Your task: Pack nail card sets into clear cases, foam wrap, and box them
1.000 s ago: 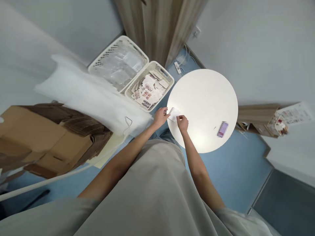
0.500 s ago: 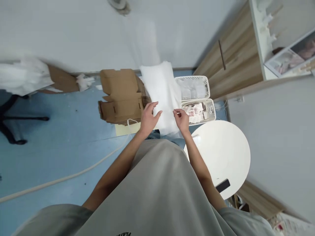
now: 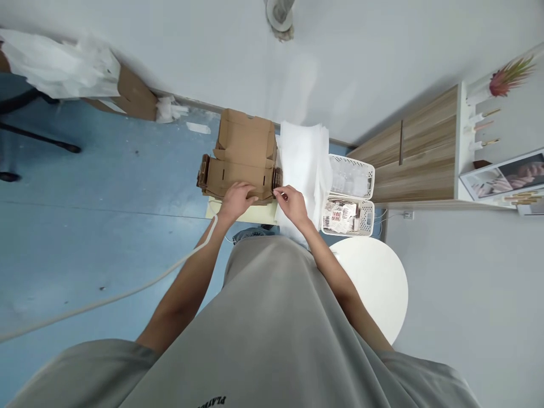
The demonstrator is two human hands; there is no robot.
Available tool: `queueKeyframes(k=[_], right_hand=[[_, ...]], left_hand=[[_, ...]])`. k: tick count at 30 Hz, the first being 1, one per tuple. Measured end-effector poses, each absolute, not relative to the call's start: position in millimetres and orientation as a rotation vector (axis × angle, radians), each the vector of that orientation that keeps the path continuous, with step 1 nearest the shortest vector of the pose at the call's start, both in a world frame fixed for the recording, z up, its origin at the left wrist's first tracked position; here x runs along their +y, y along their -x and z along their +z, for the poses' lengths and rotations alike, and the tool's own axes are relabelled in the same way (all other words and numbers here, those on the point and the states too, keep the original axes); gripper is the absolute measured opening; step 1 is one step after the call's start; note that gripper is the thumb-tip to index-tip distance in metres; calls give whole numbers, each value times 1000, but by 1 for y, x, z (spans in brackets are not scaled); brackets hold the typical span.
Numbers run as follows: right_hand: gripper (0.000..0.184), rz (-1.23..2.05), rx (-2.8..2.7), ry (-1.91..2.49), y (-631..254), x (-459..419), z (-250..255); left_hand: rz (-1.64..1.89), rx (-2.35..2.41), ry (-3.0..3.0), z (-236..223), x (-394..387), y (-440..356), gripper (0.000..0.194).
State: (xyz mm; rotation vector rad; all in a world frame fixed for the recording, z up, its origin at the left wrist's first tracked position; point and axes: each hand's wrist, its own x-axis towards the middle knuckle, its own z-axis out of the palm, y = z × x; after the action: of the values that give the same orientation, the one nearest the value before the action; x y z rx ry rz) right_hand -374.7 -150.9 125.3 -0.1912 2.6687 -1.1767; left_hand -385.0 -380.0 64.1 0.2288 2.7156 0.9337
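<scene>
A stack of flattened brown cardboard boxes [image 3: 243, 156] lies on the blue floor near the wall. My left hand [image 3: 235, 199] rests on the stack's near edge with the fingers curled over it. My right hand [image 3: 290, 204] is pinched at the stack's right corner, where the cardboard meets a pile of white foam sheets [image 3: 304, 164]. Whether the pinch holds cardboard or foam is not clear. A yellow sheet [image 3: 250, 213] lies under both hands.
Two white baskets [image 3: 352, 195] stand right of the foam, one with clear bags, one with small packets. A round white table [image 3: 374, 283] is at my right. A white cable [image 3: 127, 294] crosses the floor. A wooden cabinet [image 3: 412, 158] and shelves stand against the right wall.
I turned left, away from the round table and the small white item both hands held there. Both hands came down onto the cardboard stack's edge.
</scene>
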Motion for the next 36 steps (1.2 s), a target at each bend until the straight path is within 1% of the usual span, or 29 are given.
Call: queueKeyframes(k=[2,4,7,11,14,19,22,25,28,31,33,34,36], right_hand=[[31,-1061,2642,222,374,-152,128],[31,-915,2597,281,374,-155,131],[36,-612,2522,374,373,-165,130],[38,-254,2449,402,372,-176,119],[39,-166,2409,383,371,-181,109],[40,-123,2324,323,370,-183,101],[42,-115,2309,313,369,-184,101],[42,-108,2308,299,367,-186,100],[41,-143,2318,262,367,-188,100],[35,-343,2346,259,369,-186,110],[31,-622,2409,263,370,-177,129],[32,-799,2466,238,369,-169,142],[50,-1179,2590,117,364,-149,176]], left_hand=[[964,2735,-288,60,-382,386,31],[965,2773,-339,56,-384,388,35],[905,2880,-375,50,-382,389,40],[810,2970,-422,43,-374,385,40],[818,2957,-499,39,-371,379,37],[801,2889,-515,37,-377,371,44],[826,2887,-495,43,-384,366,48],[946,2960,-549,57,-391,361,52],[1126,3088,-677,80,-398,360,49],[1300,3199,-812,112,-402,365,45],[1383,3227,-895,136,-400,368,43],[1411,3232,-942,148,-397,370,42],[1448,3234,-1036,168,-388,371,42]])
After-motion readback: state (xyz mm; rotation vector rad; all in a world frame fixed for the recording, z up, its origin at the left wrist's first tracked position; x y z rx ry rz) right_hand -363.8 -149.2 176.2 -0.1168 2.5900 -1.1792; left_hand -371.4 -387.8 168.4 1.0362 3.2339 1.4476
